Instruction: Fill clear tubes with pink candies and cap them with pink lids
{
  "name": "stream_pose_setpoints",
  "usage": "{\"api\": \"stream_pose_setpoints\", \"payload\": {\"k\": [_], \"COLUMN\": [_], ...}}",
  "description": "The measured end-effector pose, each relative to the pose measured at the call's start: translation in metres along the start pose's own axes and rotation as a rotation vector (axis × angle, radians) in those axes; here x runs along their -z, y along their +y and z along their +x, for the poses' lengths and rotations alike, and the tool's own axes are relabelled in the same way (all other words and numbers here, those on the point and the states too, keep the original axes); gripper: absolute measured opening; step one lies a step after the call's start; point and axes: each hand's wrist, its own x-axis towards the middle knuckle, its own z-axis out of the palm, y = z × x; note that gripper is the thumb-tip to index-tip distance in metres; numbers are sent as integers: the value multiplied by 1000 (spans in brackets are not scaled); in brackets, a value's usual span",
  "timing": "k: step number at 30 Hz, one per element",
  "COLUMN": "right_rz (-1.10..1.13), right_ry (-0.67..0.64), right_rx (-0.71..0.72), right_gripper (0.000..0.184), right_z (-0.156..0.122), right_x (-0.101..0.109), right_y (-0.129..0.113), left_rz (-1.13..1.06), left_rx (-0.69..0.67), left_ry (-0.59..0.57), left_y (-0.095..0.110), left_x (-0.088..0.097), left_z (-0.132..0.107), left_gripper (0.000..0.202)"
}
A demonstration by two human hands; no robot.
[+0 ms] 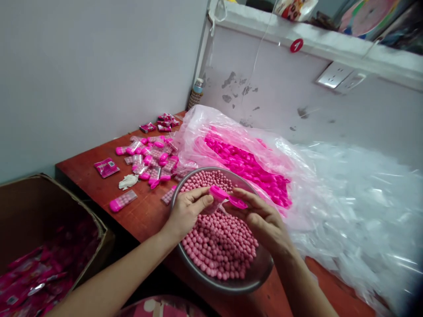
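My left hand [187, 211] is closed, pinching a bright pink flip-top cap [219, 192] between thumb and fingers. The cap's lid is swung out to the right, and something clear shows beneath it, partly hidden by my fingers. Beside that lid is my right hand [266, 220], its fingers stretched out and its thumb apart; whether the fingertips touch the lid I cannot tell. Both hands are over a metal bowl [228, 288] of small round pink balls [220, 246].
Filled clear containers with pink caps [122, 200] lie on the red table [89, 158]. A plastic bag [208, 116] of pink caps [244, 163] sits behind the bowl. Clear plastic pieces [357, 202] are heaped at right. A cardboard box [49, 187] of pink packets stands lower left.
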Motion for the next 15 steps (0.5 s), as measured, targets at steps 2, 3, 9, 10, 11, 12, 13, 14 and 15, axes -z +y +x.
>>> {"api": "stream_pose_setpoints", "payload": {"k": [2, 3, 9, 10, 11, 12, 13, 14, 15], "right_rz": [158, 201, 323, 351, 382, 408, 429, 447, 465], "right_ry": [65, 112, 72, 6, -58, -107, -136, -148, -148], "right_rx": [-70, -84, -186, -246, -309, -363, -402, -425, -438], "right_gripper": [44, 38, 31, 32, 32, 31, 30, 29, 28], "right_z": [-6, -8, 6, 9, 11, 13, 14, 15, 15], "right_x": [3, 4, -2, -4, -6, -8, -10, -11, -13], "right_y": [9, 12, 6, 3, 1, 0, -1, -1, -1], "left_rz": [-9, 22, 303, 345, 378, 401, 416, 427, 435], "left_rx": [4, -23, -270, -294, -311, -321, -327, -332, -338], "left_ry": [-14, -27, -108, -111, -112, -111, -112, -112, -115], "left_y": [0, 0, 3, 3, 3, 2, 2, 1, 1], "left_x": [1, 1, -3, -3, -3, -3, -3, -3, -3], "left_z": [0, 0, -6, -6, -7, -7, -6, -6, -6], "left_gripper": [28, 26, 22, 22, 22, 22, 23, 23, 23]}}
